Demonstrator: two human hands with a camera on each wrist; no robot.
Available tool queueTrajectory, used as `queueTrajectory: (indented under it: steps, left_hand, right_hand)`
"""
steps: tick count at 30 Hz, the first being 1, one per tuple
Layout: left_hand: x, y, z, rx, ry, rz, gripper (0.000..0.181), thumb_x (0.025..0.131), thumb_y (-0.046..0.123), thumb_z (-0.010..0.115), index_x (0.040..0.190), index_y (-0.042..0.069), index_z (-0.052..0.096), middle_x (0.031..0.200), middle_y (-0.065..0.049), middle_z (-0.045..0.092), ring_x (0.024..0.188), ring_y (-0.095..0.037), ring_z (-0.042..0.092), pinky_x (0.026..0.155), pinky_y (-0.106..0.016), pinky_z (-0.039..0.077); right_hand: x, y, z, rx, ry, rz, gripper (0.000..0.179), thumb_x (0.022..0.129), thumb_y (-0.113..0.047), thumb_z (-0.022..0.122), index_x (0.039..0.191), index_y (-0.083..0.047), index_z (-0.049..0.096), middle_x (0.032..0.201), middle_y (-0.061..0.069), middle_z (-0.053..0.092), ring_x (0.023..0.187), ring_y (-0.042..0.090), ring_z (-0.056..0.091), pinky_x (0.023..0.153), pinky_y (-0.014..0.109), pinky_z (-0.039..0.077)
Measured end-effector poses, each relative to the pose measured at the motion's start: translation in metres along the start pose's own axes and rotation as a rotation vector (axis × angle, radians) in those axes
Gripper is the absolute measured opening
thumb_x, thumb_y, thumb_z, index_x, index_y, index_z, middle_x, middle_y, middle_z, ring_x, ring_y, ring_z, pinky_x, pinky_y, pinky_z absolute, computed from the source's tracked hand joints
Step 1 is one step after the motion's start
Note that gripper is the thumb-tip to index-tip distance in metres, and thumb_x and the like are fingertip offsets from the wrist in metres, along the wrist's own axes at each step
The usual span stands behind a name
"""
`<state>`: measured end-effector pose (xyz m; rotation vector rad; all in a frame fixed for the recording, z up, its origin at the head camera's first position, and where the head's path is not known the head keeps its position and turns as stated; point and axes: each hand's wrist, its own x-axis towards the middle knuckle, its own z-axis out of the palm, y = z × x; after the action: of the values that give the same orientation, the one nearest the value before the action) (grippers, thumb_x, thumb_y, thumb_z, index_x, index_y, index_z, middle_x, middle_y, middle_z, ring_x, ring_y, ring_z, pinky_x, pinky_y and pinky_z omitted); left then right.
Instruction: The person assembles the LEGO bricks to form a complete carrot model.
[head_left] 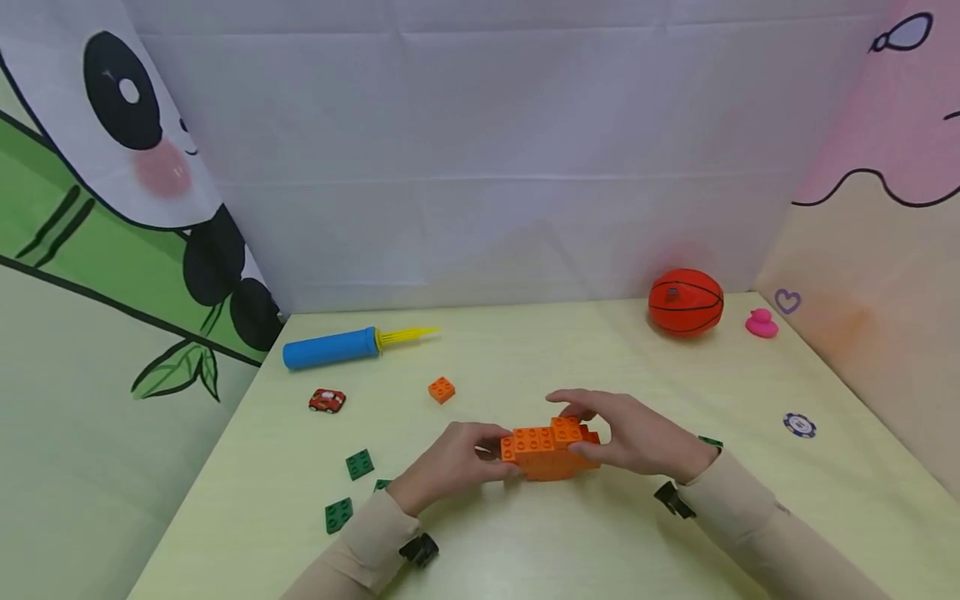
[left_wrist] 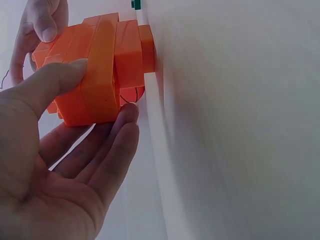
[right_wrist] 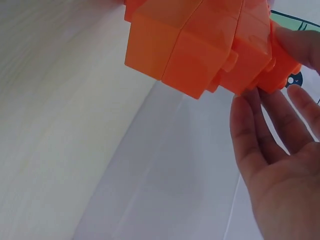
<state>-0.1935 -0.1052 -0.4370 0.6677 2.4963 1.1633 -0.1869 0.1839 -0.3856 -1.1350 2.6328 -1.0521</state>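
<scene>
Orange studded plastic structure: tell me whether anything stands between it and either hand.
Nothing visible does: the left hand grips one end of the orange studded plastic structure, and the right hand holds it near its raised top brick.

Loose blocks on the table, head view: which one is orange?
The orange block right of the red toy car and nearest the pump's yellow nozzle. Its colour sets it apart: the other loose blocks showing are green.
</scene>
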Motion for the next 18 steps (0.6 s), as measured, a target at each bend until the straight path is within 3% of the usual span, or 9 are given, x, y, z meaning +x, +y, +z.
queueTrajectory:
  steps: [5,8,12,18]
  left_hand:
    - [-0.001,-0.001,-0.001,0.002,0.009,0.012,0.044,0.086,0.037,0.078,0.122,0.013,0.071,0.113,0.005,0.071,0.097,-0.007,0.066,0.087,-0.027,0.056]
    - [-0.001,-0.002,-0.001,-0.001,0.006,0.016,0.043,0.087,0.036,0.078,0.122,0.013,0.071,0.114,0.005,0.071,0.098,-0.007,0.066,0.087,-0.026,0.056]
    - [0.000,-0.002,-0.001,-0.006,-0.001,0.013,0.043,0.087,0.036,0.078,0.123,0.013,0.070,0.114,0.006,0.070,0.098,-0.007,0.066,0.088,-0.027,0.055]
    - [0.001,-0.002,-0.001,-0.017,-0.005,-0.003,0.045,0.087,0.035,0.078,0.125,0.012,0.069,0.115,0.005,0.070,0.099,-0.008,0.065,0.089,-0.028,0.055]
  right_hand:
    - [0.003,0.003,0.001,0.007,-0.011,-0.020,0.060,0.092,-0.017,0.073,0.146,-0.026,0.047,0.117,-0.012,0.065,0.104,0.007,0.060,0.077,0.026,0.050]
    - [0.001,0.005,0.005,0.019,-0.004,-0.002,0.060,0.092,-0.018,0.073,0.146,-0.027,0.047,0.119,-0.013,0.064,0.106,0.007,0.059,0.083,0.029,0.052]
    - [-0.002,0.008,0.012,0.051,0.022,0.043,0.059,0.093,-0.023,0.072,0.146,-0.027,0.046,0.120,-0.015,0.063,0.107,0.008,0.059,0.090,0.034,0.053]
    - [-0.007,0.018,0.020,0.122,0.062,0.123,0.067,0.091,-0.032,0.074,0.148,-0.029,0.040,0.122,-0.010,0.063,0.110,0.016,0.062,0.091,0.041,0.055]
